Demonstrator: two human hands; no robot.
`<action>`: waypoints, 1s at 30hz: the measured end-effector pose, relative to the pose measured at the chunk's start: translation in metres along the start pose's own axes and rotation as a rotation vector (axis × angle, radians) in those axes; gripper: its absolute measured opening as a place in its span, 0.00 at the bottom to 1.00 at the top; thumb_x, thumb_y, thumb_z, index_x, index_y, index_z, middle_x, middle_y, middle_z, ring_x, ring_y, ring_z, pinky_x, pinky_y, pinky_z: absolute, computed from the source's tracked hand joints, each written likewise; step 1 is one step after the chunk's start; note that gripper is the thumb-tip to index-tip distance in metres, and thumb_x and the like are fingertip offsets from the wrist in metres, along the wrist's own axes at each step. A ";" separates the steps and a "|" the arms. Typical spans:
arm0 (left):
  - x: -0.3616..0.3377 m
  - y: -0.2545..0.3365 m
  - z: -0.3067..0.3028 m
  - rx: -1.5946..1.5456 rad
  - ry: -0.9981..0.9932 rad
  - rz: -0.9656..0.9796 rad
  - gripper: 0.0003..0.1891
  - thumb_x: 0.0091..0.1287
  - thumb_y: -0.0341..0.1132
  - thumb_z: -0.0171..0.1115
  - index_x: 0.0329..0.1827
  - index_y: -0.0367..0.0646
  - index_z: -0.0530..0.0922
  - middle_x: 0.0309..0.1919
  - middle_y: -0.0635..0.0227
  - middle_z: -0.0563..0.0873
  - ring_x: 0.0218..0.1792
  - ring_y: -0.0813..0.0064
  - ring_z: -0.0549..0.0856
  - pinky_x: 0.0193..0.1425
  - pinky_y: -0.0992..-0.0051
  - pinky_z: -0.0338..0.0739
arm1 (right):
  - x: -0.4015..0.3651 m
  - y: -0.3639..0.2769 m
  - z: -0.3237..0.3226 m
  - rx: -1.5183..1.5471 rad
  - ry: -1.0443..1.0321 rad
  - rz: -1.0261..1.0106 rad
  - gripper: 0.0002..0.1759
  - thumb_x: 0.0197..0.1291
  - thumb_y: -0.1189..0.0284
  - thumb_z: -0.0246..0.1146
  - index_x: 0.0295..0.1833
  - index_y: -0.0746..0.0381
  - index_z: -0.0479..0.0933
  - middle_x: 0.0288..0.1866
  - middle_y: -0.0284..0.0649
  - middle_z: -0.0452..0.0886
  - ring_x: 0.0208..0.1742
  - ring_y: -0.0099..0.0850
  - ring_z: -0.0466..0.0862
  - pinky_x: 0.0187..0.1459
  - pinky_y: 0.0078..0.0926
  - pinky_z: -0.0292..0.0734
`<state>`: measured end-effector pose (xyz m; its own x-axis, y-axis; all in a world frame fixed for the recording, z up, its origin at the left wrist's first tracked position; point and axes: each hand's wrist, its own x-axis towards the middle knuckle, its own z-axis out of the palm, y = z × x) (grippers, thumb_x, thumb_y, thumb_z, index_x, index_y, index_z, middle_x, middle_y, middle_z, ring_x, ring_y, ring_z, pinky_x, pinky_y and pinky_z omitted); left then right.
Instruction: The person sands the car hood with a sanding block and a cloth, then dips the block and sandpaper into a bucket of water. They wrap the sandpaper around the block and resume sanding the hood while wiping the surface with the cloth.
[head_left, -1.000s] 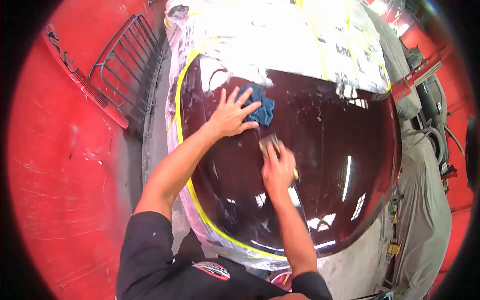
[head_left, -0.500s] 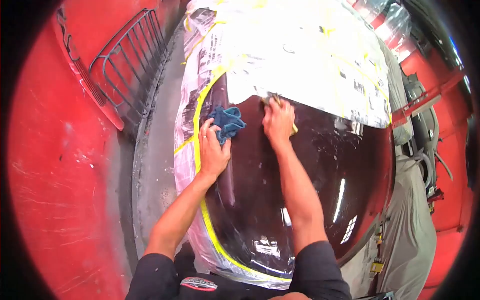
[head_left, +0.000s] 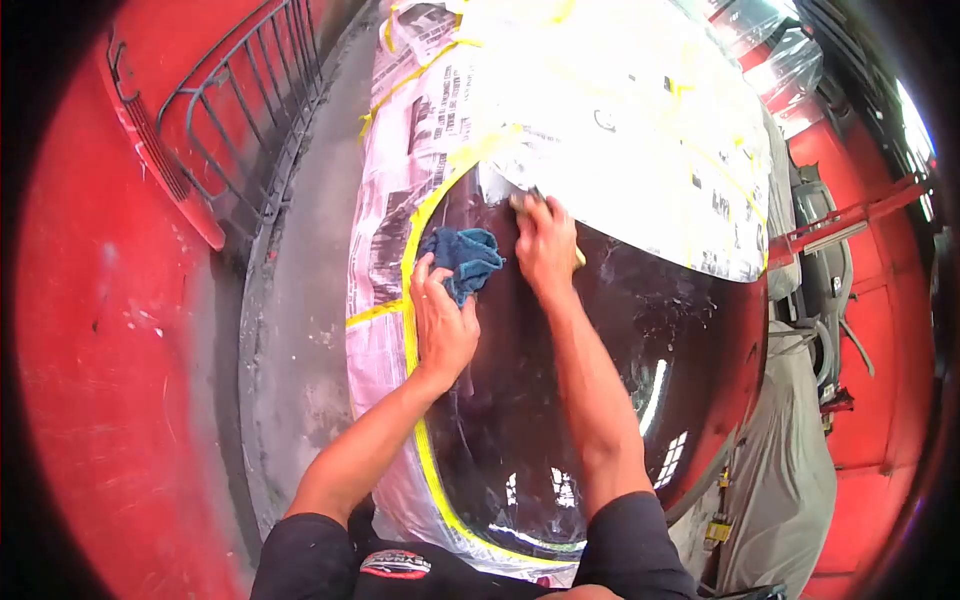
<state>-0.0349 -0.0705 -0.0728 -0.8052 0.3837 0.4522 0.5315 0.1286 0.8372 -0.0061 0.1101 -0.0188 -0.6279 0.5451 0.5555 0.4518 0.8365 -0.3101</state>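
A dark, glossy curved panel lies in front of me, edged by yellow tape. Near its left edge my left hand grips a blue cloth against the surface. My right hand is closed round a small yellowish pad, mostly hidden under the palm, and presses it on the panel just below the white covering. Wet-looking marks show on the panel to the right of this hand.
Printed plastic sheeting borders the panel on the left. A dark metal rack leans by the red wall. Grey fabric drapes at the right, near a red bar.
The view has shifted a little. My right hand has moved slightly left with the pad, closer to the cloth. My left hand still holds the blue cloth near the taped edge.
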 end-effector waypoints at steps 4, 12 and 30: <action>0.000 0.002 -0.002 -0.055 -0.004 -0.003 0.26 0.60 0.20 0.64 0.59 0.35 0.64 0.70 0.36 0.64 0.71 0.37 0.66 0.76 0.50 0.59 | -0.053 0.000 -0.024 0.009 0.018 -0.098 0.20 0.60 0.76 0.68 0.59 0.62 0.82 0.65 0.57 0.77 0.64 0.54 0.77 0.64 0.49 0.73; -0.003 -0.002 -0.001 -0.205 0.102 -0.128 0.24 0.66 0.23 0.62 0.62 0.33 0.61 0.71 0.37 0.63 0.73 0.40 0.65 0.77 0.53 0.58 | 0.010 -0.005 0.021 -0.046 -0.045 -0.059 0.22 0.60 0.75 0.68 0.61 0.62 0.81 0.60 0.57 0.80 0.61 0.56 0.78 0.65 0.48 0.72; -0.008 -0.009 -0.002 -0.313 0.112 -0.119 0.24 0.65 0.23 0.63 0.61 0.34 0.62 0.71 0.36 0.63 0.71 0.38 0.66 0.76 0.52 0.59 | -0.092 -0.042 -0.031 0.065 -0.104 -0.153 0.25 0.59 0.78 0.69 0.63 0.58 0.81 0.66 0.52 0.78 0.66 0.49 0.79 0.65 0.43 0.77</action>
<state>-0.0331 -0.0763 -0.0833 -0.8899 0.2778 0.3619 0.3395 -0.1266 0.9321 0.0528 0.0229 -0.0332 -0.7495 0.4112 0.5187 0.3064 0.9101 -0.2789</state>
